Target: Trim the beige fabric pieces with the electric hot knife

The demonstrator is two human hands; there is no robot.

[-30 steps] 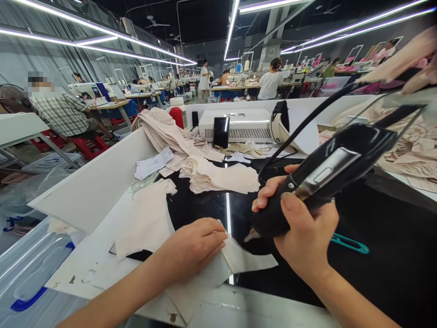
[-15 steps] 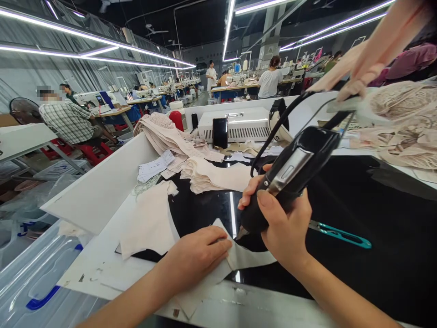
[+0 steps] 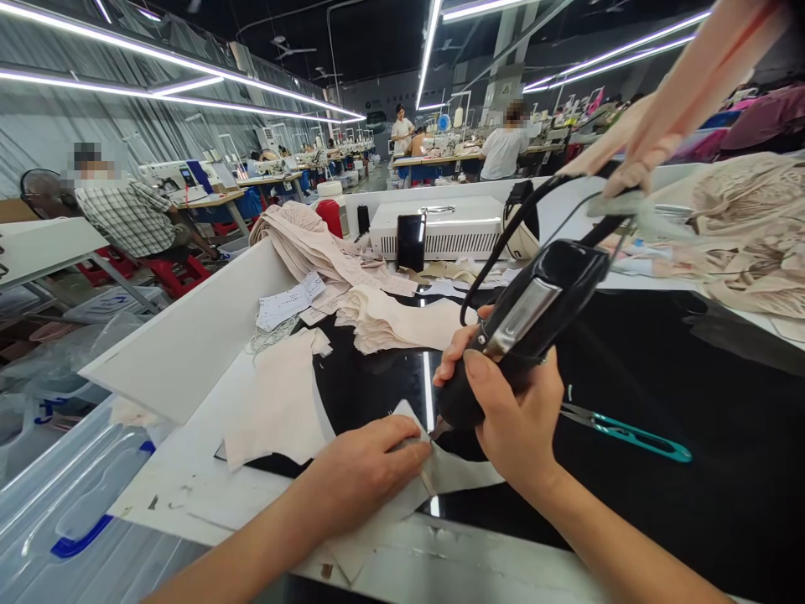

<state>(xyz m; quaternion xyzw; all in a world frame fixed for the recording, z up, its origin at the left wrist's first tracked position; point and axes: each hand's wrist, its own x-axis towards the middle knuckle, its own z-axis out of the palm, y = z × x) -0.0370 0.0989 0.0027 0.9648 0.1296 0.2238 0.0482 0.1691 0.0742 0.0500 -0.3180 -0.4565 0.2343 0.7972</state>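
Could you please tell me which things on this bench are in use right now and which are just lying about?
In use:
right hand gripping the black corded tool
left hand pressing the pale fabric piece

Lying about:
teal snips
stack of cut pieces
paper slips
phone

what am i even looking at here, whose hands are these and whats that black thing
This is a single view from a camera worn on a person's head, looking down at their own bare hands. The left hand presses flat on a pale beige cut fabric piece on the glossy black worktable. The right hand grips a black corded handheld tool, its tip at the fabric. Nearby lie teal-handled thread snips and a stack of beige fabric pieces. Other people sit at tables behind.
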